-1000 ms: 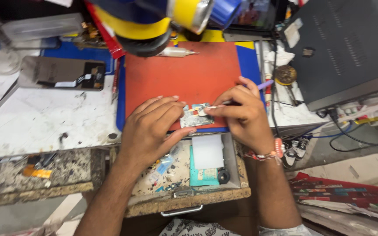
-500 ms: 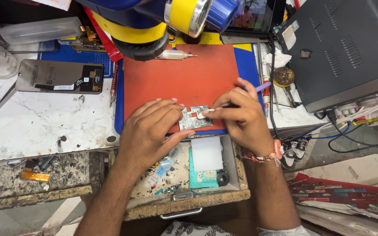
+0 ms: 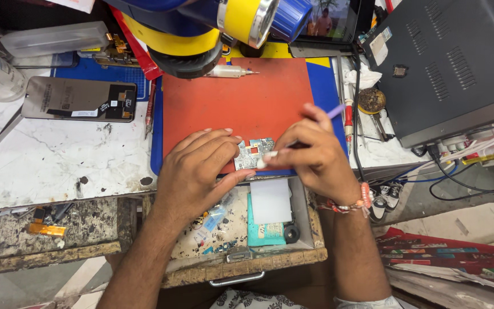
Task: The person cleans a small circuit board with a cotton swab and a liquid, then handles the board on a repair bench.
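Your left hand (image 3: 201, 171) lies flat on the red mat (image 3: 241, 103), fingers extended, fingertips pressing the left edge of the small circuit board (image 3: 253, 154) at the mat's near edge. Your right hand (image 3: 310, 157) has its fingers closed around a purple-handled brush (image 3: 293, 143), tip on the board. An open drawer (image 3: 241, 229) sits directly below.

You have only 1 view, from the camera on your head, looking almost straight down over your workbench from close above. Your left hand (image 3: 198, 171) and right hand (image 3: 310, 157) sit near the middle of the frame on the red mat (image 3: 241, 106). The top edge cuts through the yellow and blue microscope (image 3: 224, 26), the bottom edge reaches the open drawer (image 3: 247, 260).
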